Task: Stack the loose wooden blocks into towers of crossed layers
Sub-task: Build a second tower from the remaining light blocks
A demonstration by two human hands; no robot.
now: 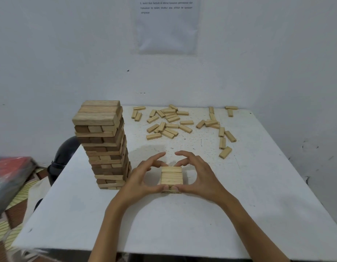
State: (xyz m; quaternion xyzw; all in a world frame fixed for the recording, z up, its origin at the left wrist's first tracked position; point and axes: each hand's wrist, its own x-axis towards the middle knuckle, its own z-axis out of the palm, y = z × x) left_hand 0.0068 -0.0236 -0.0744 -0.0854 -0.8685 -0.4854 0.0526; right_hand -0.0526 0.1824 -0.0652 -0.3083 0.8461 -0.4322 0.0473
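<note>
So, the person has both hands cupped round a short stack of pale wooden blocks point(171, 176) sitting near the middle of the white speckled tabletop point(258, 195). The left hand point(143, 175) wraps it from the left and the right hand point(198, 174) from the right. Thumbs are pressed low against the near face, and the other fingers curl in behind the far side, index fingers arched up and not quite meeting. The top layer of that stack shows three blocks lying side by side, running left to right. Just beside the left hand stands a tall tower of light and dark wooden blocks point(105, 144), built in crossed layers. Further back, well apart from the hands, loose pale wooden blocks point(169, 120) lie scattered in a heap, with more strewn off to the right. A printed paper sheet point(167, 27) hangs on the white wall behind.
</note>
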